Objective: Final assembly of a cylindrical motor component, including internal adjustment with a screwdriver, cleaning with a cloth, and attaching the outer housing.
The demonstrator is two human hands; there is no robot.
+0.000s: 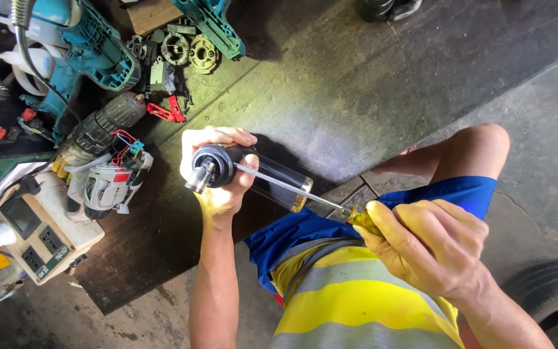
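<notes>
My left hand (217, 171) grips a black cylindrical motor body (263, 178) with a short metal shaft at its near end, holding it above the dark work mat. My right hand (431, 242) is closed around the yellow handle of a long screwdriver (292, 187). The metal shank runs left from that handle along the motor body, and its tip meets the black end cap beside my left fingers. My knee in blue shorts shows behind the right hand.
A dismantled drill with loose red and blue wires (108, 165) lies left on the mat (137, 258). A teal power tool (79, 48) and small motor parts (188, 52) sit at the back. A white socket box (37, 236) is at far left, a tyre (553, 294) at lower right.
</notes>
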